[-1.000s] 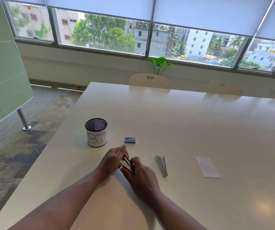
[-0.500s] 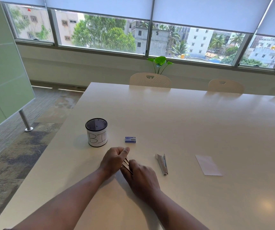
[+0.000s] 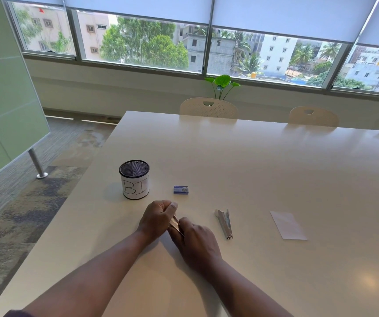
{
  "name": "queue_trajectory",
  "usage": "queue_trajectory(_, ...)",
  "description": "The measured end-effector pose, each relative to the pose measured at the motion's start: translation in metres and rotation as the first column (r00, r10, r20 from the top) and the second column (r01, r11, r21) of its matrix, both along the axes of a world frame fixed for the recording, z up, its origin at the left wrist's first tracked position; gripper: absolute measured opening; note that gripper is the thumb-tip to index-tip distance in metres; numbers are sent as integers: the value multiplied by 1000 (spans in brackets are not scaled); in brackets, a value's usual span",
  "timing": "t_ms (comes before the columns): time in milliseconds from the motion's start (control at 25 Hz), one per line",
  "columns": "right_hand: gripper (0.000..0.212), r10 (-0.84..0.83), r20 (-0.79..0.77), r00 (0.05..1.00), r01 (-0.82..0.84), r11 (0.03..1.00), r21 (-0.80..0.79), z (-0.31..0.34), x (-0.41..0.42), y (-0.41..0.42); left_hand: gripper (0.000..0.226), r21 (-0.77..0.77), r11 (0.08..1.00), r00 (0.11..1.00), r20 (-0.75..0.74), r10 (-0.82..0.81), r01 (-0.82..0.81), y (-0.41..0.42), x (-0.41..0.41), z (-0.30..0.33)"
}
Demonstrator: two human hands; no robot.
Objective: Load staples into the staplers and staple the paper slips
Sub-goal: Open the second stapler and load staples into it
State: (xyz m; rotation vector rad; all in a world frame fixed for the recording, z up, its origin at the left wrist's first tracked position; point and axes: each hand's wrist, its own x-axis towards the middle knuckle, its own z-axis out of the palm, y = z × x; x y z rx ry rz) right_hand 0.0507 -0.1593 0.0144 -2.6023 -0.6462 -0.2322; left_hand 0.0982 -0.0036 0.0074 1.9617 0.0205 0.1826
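Both hands meet near the table's front over a small metal stapler [image 3: 175, 223], mostly hidden between them. My left hand [image 3: 157, 217] grips its far end with curled fingers. My right hand [image 3: 196, 241] covers its near end from above. A second stapler [image 3: 225, 223], silver and lying flat, rests to the right, untouched. A small blue staple box [image 3: 181, 189] sits just beyond my hands. A white paper slip [image 3: 288, 224] lies further right.
A black mesh cup [image 3: 134, 179] with a white label reading "BI" stands left of the staple box. The white table [image 3: 252, 161] stretches far back to chairs [image 3: 209, 108] along its far edge. The table's left edge drops to carpet.
My hands have closed tighter over the stapler, and less of it shows than a second ago. Nothing else on the table has moved.
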Motion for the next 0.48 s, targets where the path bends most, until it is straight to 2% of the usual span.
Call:
queue_trajectory(200,42,-80,-25,996,82,993,80,0,1,0,42,-284,959,998,-49,-40,24,-2,-8,8)
queue_trajectory(480,35,-137,-53,989,145,967,211,-4,5,-3,28,-252,966,998,29,-50,56,3,-10,5)
